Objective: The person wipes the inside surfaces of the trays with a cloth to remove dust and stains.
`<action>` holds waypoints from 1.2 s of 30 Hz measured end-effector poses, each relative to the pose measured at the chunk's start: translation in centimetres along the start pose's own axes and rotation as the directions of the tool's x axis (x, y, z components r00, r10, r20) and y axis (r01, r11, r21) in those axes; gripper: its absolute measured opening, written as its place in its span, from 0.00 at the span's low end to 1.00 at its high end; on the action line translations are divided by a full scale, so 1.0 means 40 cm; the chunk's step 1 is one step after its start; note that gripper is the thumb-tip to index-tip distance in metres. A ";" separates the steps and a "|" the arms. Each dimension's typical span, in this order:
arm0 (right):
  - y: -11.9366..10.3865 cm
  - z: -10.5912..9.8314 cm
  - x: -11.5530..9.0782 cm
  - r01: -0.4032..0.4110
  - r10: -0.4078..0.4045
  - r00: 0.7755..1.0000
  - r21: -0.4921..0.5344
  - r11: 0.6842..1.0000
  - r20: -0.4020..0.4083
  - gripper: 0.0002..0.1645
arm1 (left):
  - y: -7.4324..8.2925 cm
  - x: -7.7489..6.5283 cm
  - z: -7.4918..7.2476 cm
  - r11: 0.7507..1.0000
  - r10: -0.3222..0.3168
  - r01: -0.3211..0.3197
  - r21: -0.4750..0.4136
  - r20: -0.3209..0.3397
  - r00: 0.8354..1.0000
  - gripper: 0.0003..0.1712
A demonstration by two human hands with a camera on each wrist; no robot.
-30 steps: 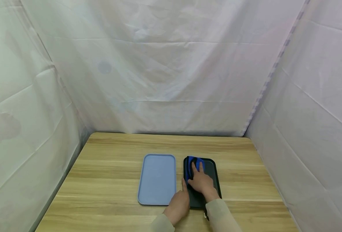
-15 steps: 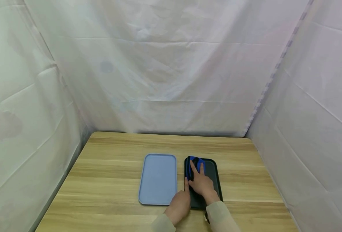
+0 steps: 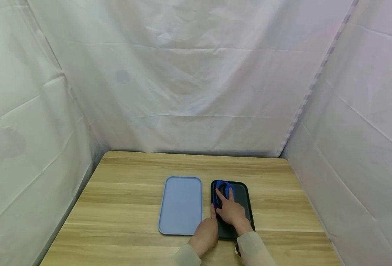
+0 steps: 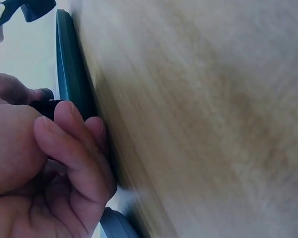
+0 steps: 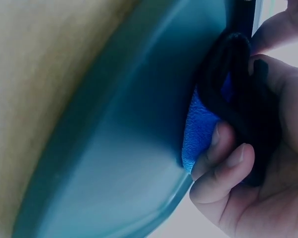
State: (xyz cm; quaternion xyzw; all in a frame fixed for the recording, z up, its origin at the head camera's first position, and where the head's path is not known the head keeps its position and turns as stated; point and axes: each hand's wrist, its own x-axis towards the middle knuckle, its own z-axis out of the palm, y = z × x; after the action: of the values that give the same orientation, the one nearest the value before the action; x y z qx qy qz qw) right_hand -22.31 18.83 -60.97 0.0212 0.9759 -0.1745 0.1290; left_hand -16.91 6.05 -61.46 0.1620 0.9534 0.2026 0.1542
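A blue-and-black piece of cloth [image 3: 228,184] lies folded in the dark green tray [image 3: 241,210], toward its far left corner. My right hand [image 3: 232,211] rests on the cloth with two fingers spread straight over it. In the right wrist view its other fingers [image 5: 225,166] bend beside a black loop [image 5: 213,74] of the cloth, over a blue towelling part [image 5: 198,131]. My left hand [image 3: 205,233] is at the tray's left rim, its index finger straight and touching the cloth's near left edge. The left hand's remaining fingers [image 4: 79,153] curl loosely with nothing between them.
A light blue tray [image 3: 181,207] lies to the left, a narrow gap from the dark green one. Both are on a wooden table [image 3: 123,207]. White cloth sheets [image 3: 196,92] hang behind the table and on both sides.
The cloth's far edge has come slightly nearer and lies flatter inside the tray rim. My right fingers have shifted a little on it. The left hand has barely moved.
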 end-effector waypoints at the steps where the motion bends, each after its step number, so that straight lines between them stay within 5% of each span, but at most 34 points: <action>1: -0.001 0.000 -0.004 -0.001 0.001 1.000 -0.002 1.000 0.001 0.46 | 0.000 -0.001 -0.001 1.000 0.003 -0.003 0.006 -0.004 1.000 0.52; 36: -0.001 0.025 -0.105 0.030 -0.030 0.999 -0.032 0.999 -0.019 0.46 | 0.002 -0.002 -0.002 1.000 0.002 -0.002 -0.022 -0.005 1.000 0.48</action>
State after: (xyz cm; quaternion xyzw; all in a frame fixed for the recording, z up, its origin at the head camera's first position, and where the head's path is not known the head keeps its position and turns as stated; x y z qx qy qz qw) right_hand -18.00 18.45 -60.75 0.0061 0.9800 -0.1606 0.1172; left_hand -16.85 6.06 -61.32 0.1607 0.9513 0.2135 0.1534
